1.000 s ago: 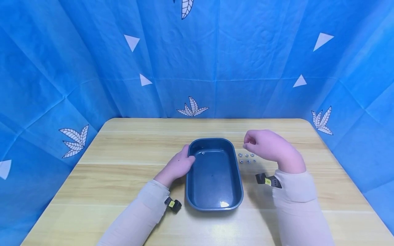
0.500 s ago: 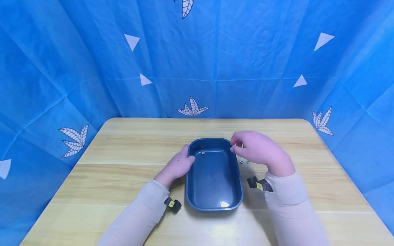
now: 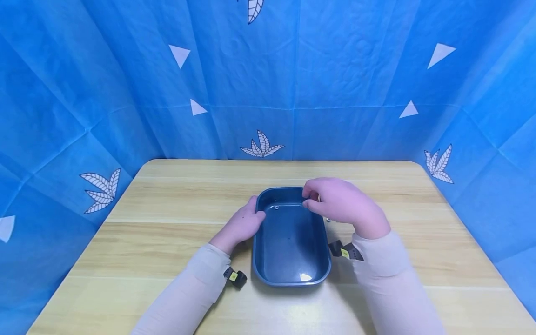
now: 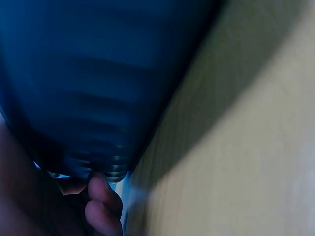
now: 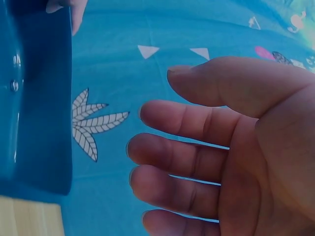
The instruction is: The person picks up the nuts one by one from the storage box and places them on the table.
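Observation:
A dark blue rectangular tray point(image 3: 289, 251) stands on the wooden table. My left hand point(image 3: 243, 225) grips its left wall, thumb over the rim; in the left wrist view, curled fingers point(image 4: 103, 204) touch its outer side. Inside the tray's far left corner lies a small metal nut point(image 3: 276, 207), also visible as a shiny ring in the right wrist view. My right hand point(image 3: 337, 200) hovers over the far right part of the tray. Its thumb and bent fingers point(image 5: 157, 150) stand apart, and nothing shows between them. Beyond the tray's right rim, one nut point(image 3: 328, 220) peeks out below this hand.
The wooden table point(image 3: 167, 260) extends to both sides of the tray. Blue printed curtains point(image 3: 268, 83) hang behind it and at both sides. Black straps with small cameras are on both wrists.
My right hand has moved left, from above the loose nuts to over the tray, and now hides most of those nuts. The left hand and tray have stayed put.

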Available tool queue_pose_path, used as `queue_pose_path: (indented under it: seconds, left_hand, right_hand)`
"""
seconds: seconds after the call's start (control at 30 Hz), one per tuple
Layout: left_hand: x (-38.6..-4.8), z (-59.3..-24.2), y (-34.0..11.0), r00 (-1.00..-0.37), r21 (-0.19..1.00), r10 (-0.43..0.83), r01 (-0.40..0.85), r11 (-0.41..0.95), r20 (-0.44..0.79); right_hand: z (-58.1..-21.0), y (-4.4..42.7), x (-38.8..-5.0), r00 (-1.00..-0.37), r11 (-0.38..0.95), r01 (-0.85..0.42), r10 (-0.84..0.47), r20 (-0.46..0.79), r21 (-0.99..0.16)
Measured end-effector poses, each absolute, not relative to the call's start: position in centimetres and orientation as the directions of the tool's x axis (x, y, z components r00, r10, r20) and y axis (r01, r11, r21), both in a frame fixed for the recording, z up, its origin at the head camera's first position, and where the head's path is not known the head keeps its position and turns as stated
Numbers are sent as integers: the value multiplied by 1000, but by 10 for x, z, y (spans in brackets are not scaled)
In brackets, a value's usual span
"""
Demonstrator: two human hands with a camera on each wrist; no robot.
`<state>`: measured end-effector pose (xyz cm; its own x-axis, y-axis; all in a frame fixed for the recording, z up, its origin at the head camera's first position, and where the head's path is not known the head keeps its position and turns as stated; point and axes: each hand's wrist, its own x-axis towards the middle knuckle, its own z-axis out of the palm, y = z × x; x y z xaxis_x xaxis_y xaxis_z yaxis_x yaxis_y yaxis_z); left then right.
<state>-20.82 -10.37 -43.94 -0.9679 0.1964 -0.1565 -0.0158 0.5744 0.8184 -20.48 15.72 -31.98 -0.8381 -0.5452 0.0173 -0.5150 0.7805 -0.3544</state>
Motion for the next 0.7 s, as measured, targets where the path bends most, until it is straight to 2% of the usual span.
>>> queue_pose_path:
  seconds: [0.4, 0.7]
  left_hand:
    - [-207, -437, -103, -965, 812, 195, -31, 582, -176]
    - [-207, -435, -104, -965, 815, 204, -16, 579, -164]
  right_hand:
    - [-325, 125, -213, -823, 782, -529, -568, -27, -328]
    - [-336, 101, -224, -798, 788, -547, -593, -107, -283]
